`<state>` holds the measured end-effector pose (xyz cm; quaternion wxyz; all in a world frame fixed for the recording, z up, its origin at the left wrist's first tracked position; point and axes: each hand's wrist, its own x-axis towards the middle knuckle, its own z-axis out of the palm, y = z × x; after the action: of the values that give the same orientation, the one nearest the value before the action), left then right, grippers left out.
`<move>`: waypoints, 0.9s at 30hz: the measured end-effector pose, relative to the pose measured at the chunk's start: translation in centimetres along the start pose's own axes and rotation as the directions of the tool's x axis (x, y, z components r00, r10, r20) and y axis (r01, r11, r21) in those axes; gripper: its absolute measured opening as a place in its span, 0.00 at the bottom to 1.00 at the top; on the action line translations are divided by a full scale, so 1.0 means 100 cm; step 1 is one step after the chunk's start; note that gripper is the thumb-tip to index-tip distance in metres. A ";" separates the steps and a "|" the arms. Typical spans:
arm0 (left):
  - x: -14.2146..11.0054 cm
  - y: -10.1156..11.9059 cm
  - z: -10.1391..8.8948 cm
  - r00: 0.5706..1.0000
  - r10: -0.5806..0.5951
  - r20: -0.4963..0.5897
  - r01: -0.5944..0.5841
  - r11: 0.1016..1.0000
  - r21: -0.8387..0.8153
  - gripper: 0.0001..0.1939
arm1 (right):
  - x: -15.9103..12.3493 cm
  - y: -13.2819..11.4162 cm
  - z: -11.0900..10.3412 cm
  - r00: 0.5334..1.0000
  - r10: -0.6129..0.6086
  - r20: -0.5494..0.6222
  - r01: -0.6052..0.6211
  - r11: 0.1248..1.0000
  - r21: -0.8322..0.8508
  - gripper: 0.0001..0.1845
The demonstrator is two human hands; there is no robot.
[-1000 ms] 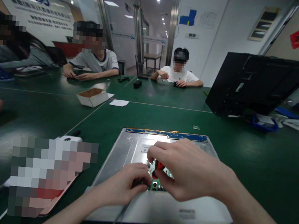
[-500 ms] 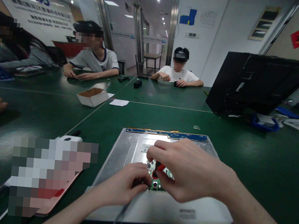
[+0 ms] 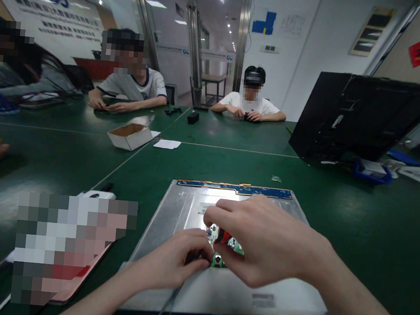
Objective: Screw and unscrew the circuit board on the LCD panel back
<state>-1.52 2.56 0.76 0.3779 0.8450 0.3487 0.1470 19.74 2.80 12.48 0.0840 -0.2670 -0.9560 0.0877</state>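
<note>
A silver metal panel (image 3: 234, 297) lies flat before me, with a blue circuit strip (image 3: 215, 186) along its far edge. On its middle sits a green circuit board (image 3: 218, 263), partly covered by both hands. My right hand (image 3: 265, 241) is closed around the red-and-black handle of what looks like a screwdriver (image 3: 222, 236), held over the board; its tip is hidden. At the board's left edge, my left hand (image 3: 183, 255) has its fingers pinched together; what they hold is hidden. A thin cable (image 3: 167, 307) comes out below that hand toward the near edge.
A pixelated, pink-edged object (image 3: 87, 279) lies left of the panel. Farther off are an open white box (image 3: 131, 138), a paper slip (image 3: 167, 144) and a small black box (image 3: 193, 118). A large black monitor (image 3: 360, 121) and a blue tray (image 3: 372, 177) stand right. Several people sit around the green table.
My right fingers have shifted slightly left and turned a little around the red-and-black handle. My left hand stays in place. Across the table, a person's hand has come down toward a small black object.
</note>
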 end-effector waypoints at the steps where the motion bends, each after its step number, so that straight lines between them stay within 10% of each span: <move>1: 0.000 0.000 0.000 1.000 -0.003 0.002 0.003 1.000 0.000 0.04 | 0.000 0.000 0.000 1.000 0.002 -0.002 -0.002 1.000 -0.001 0.08; 27: 0.001 0.002 -0.001 0.999 -0.032 0.011 0.032 0.999 0.013 0.04 | 0.004 0.001 0.001 0.999 0.043 -0.003 -0.043 0.999 -0.033 0.04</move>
<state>-1.46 2.57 1.02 0.3766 0.8425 0.3612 0.1337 19.43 3.09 12.45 0.0787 -0.2888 -0.9513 0.0736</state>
